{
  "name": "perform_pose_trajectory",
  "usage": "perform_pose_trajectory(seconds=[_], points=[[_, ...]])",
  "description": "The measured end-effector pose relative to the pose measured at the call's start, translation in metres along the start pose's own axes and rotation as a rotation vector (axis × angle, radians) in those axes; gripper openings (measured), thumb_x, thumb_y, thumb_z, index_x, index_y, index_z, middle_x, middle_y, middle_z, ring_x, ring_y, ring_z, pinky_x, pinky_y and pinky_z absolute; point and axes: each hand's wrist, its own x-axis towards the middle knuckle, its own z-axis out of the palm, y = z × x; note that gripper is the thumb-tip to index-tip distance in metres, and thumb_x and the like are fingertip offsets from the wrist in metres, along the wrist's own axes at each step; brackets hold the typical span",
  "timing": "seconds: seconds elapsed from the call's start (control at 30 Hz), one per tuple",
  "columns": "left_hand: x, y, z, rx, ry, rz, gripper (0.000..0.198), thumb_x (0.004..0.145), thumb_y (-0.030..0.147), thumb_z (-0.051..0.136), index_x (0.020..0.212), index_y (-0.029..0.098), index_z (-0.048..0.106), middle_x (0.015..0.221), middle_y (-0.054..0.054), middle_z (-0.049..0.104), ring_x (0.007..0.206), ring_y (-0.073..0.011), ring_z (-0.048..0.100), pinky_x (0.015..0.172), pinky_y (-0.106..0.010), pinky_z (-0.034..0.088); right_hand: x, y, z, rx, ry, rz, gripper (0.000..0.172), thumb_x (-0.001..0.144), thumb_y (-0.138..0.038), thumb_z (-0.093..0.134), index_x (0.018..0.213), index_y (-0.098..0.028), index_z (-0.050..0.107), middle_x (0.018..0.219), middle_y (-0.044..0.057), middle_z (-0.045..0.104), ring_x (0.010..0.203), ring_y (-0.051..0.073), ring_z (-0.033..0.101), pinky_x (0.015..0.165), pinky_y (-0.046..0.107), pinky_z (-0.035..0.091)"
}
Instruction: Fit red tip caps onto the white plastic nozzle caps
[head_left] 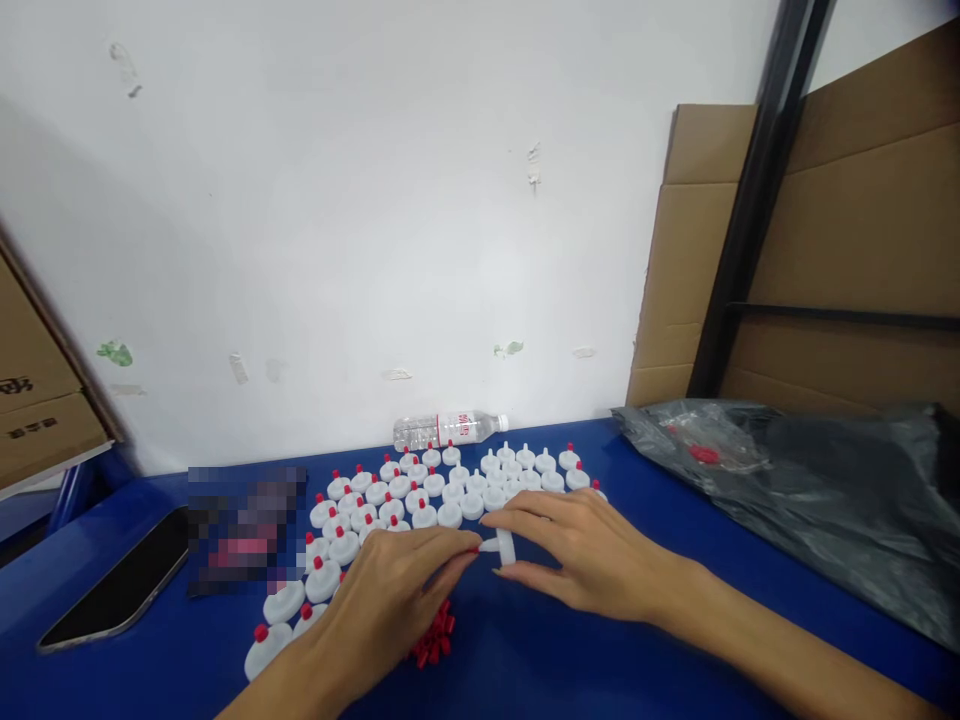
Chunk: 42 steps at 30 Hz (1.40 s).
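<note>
Between the thumb and fingers of my right hand [585, 545], a white nozzle cap [506, 547] is held on its side, its spout toward the left. My left hand [401, 590] pinches a small red tip cap [475, 548] at the end of that spout. Mostly hidden by the fingers, the red tip shows only a little. Under my left hand lies a pile of loose red tip caps [435, 640]. Beyond both hands stand rows of white nozzle caps; many, like this red-tipped cap [322, 578], wear red tips, while others, like this bare cap [472, 505], have none.
A clear plastic bottle [450, 430] lies against the wall behind the rows. On the left are a phone [116, 585] and a blurred-out packet [251, 530]. Grey plastic sheeting [825, 490] covers the right side, with a clear bag [720, 440] on it. Cardboard [686, 270] leans behind.
</note>
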Motion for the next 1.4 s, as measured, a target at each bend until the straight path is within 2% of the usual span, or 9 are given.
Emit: perform_pose_trajectory(seconds=[0.17, 0.3, 0.43, 0.57, 0.7, 0.87, 0.97, 1.23, 1.4], points=[[0.002, 0.003, -0.002, 0.237, -0.037, 0.084, 0.023, 0.109, 0.024, 0.042, 0.127, 0.02, 0.055, 0.099, -0.007, 0.077, 0.077, -0.0207, 0.075, 0.058, -0.029, 0.054, 0.0, -0.005, 0.002, -0.031, 0.1, -0.038, 0.039, 0.105, -0.045, 0.05, 0.138, -0.025, 0.056, 0.112, 0.007, 0.07, 0.088, 0.019, 0.071, 0.066, 0.028, 0.054], [0.003, 0.01, -0.004, 0.343, -0.097, 0.099, 0.022, 0.109, 0.019, 0.032, 0.116, 0.02, 0.053, 0.095, -0.007, 0.071, 0.079, -0.0233, 0.07, 0.055, -0.03, 0.047, -0.001, -0.012, 0.003, -0.012, 0.153, -0.046, 0.04, 0.106, -0.047, 0.048, 0.137, -0.022, 0.056, 0.109, 0.008, 0.071, 0.087, 0.02, 0.072, 0.065, 0.029, 0.055], [-0.001, 0.017, -0.005, 0.249, -0.162, 0.014, 0.02, 0.101, 0.008, 0.036, 0.1, 0.024, 0.049, 0.084, -0.002, 0.063, 0.069, -0.0213, 0.063, 0.054, -0.031, 0.038, -0.004, -0.018, 0.005, -0.044, 0.245, -0.127, 0.039, 0.105, -0.042, 0.05, 0.135, -0.018, 0.056, 0.102, 0.009, 0.072, 0.076, 0.018, 0.07, 0.058, 0.027, 0.054], [-0.001, 0.021, -0.011, 0.18, -0.232, -0.004, 0.029, 0.089, 0.0, 0.036, 0.1, 0.024, 0.05, 0.086, -0.002, 0.062, 0.065, -0.0195, 0.058, 0.056, -0.031, 0.035, -0.005, -0.021, 0.005, -0.102, 0.297, -0.2, 0.037, 0.105, -0.038, 0.053, 0.133, -0.014, 0.056, 0.098, 0.009, 0.072, 0.07, 0.016, 0.069, 0.052, 0.026, 0.051], [0.0, 0.024, -0.016, 0.13, -0.304, -0.041, 0.027, 0.093, 0.003, 0.033, 0.096, 0.023, 0.05, 0.086, -0.002, 0.063, 0.063, -0.0175, 0.055, 0.058, -0.03, 0.034, -0.005, -0.019, 0.006, -0.128, 0.311, -0.235, 0.036, 0.106, -0.035, 0.052, 0.134, -0.013, 0.055, 0.099, 0.009, 0.072, 0.07, 0.015, 0.07, 0.05, 0.025, 0.05], [-0.003, 0.03, -0.013, 0.054, -0.188, -0.074, 0.026, 0.096, 0.007, 0.03, 0.092, 0.022, 0.05, 0.08, -0.001, 0.062, 0.06, -0.0165, 0.053, 0.056, -0.03, 0.034, -0.007, -0.016, 0.008, -0.158, 0.358, -0.265, 0.035, 0.105, -0.03, 0.055, 0.136, -0.013, 0.055, 0.103, 0.009, 0.073, 0.065, 0.013, 0.068, 0.049, 0.024, 0.05], [-0.001, 0.03, -0.012, 0.028, -0.201, -0.083, 0.025, 0.1, 0.01, 0.03, 0.089, 0.022, 0.05, 0.079, -0.001, 0.062, 0.059, -0.0155, 0.053, 0.055, -0.029, 0.033, -0.007, -0.017, 0.007, -0.158, 0.378, -0.28, 0.036, 0.104, -0.031, 0.057, 0.135, -0.012, 0.056, 0.1, 0.008, 0.074, 0.066, 0.013, 0.069, 0.05, 0.024, 0.05], [0.007, 0.017, -0.015, 0.115, -0.164, -0.116, 0.02, 0.106, 0.023, 0.04, 0.107, 0.023, 0.06, 0.093, -0.003, 0.066, 0.078, -0.0197, 0.065, 0.062, -0.031, 0.039, 0.001, -0.012, 0.001, -0.166, 0.33, -0.079, 0.029, 0.099, -0.021, 0.056, 0.128, -0.025, 0.06, 0.121, 0.003, 0.073, 0.085, 0.016, 0.074, 0.059, 0.024, 0.05], [0.01, 0.004, -0.025, 0.143, -0.407, -0.184, 0.029, 0.105, 0.021, 0.04, 0.094, 0.022, 0.068, 0.092, -0.004, 0.067, 0.077, -0.0186, 0.064, 0.066, -0.031, 0.042, -0.002, 0.007, -0.006, -0.07, 0.296, 0.091, 0.026, 0.095, -0.015, 0.053, 0.116, -0.025, 0.063, 0.118, 0.004, 0.073, 0.087, 0.016, 0.073, 0.065, 0.024, 0.049]])
